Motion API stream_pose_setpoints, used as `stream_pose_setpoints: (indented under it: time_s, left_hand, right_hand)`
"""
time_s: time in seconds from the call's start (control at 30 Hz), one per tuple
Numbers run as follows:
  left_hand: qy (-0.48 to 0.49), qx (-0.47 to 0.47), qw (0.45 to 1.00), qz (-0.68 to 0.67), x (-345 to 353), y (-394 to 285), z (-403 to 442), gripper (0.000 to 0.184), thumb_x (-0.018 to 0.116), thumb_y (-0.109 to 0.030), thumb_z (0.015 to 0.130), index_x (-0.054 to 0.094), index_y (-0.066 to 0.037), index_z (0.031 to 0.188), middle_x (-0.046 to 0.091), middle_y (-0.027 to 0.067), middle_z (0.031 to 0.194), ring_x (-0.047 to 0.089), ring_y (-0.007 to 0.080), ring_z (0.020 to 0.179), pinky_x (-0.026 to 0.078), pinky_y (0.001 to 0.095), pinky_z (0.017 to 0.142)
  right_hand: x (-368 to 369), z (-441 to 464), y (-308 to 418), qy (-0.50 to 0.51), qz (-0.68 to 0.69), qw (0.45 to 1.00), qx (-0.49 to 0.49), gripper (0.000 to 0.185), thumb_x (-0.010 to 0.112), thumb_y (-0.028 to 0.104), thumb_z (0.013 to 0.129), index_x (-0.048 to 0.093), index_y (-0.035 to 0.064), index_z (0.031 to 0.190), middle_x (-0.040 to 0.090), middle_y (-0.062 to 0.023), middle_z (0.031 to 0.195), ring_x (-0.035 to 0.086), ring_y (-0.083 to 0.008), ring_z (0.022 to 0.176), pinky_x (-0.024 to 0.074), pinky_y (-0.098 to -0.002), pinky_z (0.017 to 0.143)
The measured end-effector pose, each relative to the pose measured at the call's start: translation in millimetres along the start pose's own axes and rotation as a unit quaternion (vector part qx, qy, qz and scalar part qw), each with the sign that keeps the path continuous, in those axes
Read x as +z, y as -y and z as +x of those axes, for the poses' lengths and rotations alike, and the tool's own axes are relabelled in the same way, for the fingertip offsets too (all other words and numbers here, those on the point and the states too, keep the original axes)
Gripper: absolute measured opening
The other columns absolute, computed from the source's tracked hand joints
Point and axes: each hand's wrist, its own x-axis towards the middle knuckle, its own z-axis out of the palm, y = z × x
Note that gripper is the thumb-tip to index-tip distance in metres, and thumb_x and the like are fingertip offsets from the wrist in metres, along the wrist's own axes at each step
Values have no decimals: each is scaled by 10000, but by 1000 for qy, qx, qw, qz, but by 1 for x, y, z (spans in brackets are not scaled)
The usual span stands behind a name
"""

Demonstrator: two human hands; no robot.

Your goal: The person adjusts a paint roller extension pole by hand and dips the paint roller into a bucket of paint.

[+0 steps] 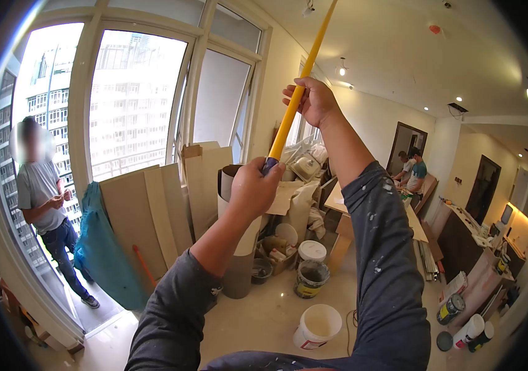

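A long yellow pole slants up and to the right toward the ceiling, and its upper end runs out of view. My left hand is wrapped round its dark lower end, at about the middle of the view. Higher up, my right hand holds the yellow shaft, fingers curled about it with the fingertips showing on the left side. Both of my arms are raised, in dark sleeves spotted with white. Whatever the pole's far end bears cannot be seen.
A white bucket and a paint-smeared black bucket stand on the floor ahead. Boards and a blue sheet lean by the windows. One person stands at the left doorway; two people are at the back right.
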Motion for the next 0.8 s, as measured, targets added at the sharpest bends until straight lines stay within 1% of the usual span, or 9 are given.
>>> stream_pose_setpoints:
  time_s: [0.03,0.13,0.23,0.33,0.4,0.53,0.63,0.73,0.8]
  left_hand:
    - [-2,4,1000,2,3,1,3,397,657,-384,900,657,12,891,600,122,652,586,254,595,462,403,606]
    - [-3,23,1000,1,11,16,10,302,646,-310,940,646,-23,845,542,-26,618,485,52,522,402,246,502]
    - [4,-3,999,-38,5,32,-3,397,655,-393,906,662,4,889,606,106,656,577,234,587,457,382,596]
    - [0,8,999,-46,-8,43,-26,393,652,-396,911,660,-3,904,607,93,655,571,213,584,453,369,588]
    - [6,-8,998,-56,-22,43,-48,379,653,-389,914,658,-11,916,607,86,653,572,206,585,451,365,586]
    - [2,-14,998,-67,-44,55,-88,345,659,-368,916,650,-23,932,605,78,658,580,197,594,456,350,588]
    - [16,8,997,-78,-59,68,-117,222,615,-238,966,613,-17,952,539,-23,641,493,50,512,401,227,489]
    - [3,-30,997,-71,-81,63,-149,330,670,-354,910,661,-33,983,625,86,703,605,195,630,482,330,633]
    - [4,-32,996,-86,-94,63,-169,327,673,-348,911,668,-49,1043,650,67,723,617,198,640,491,320,649]
  right_hand:
    - [-3,3,-1,-5,-4,1000,1,346,636,140,884,478,-30,1140,625,-153,973,667,-282,953,598,-440,845]
    - [-7,7,-4,-8,-22,1000,9,321,646,148,874,507,-12,1115,607,-133,986,650,-265,967,595,-440,835]
    - [-4,-7,-12,8,-60,998,27,304,654,160,856,540,6,1092,579,-101,998,628,-241,976,587,-431,813]
    - [5,-28,-17,30,-115,992,40,303,643,164,868,535,5,1103,601,-100,1017,641,-239,1007,585,-420,823]
    - [14,-44,-18,52,-150,987,35,291,619,166,892,526,1,1113,619,-108,1033,659,-247,1022,591,-414,845]
    - [41,-84,-14,86,-174,980,44,354,623,186,890,486,-7,1154,617,-123,1057,675,-257,991,591,-404,848]
    - [59,-113,-12,98,-178,977,56,421,641,202,882,445,-14,1186,621,-151,1068,688,-265,963,593,-406,846]
    - [83,-140,-7,109,-194,972,69,487,666,219,873,412,-17,1215,627,-167,1080,696,-271,959,597,-404,829]
    - [100,-160,-5,113,-210,969,69,507,674,225,873,401,-18,1225,629,-173,1090,697,-275,963,599,-400,819]
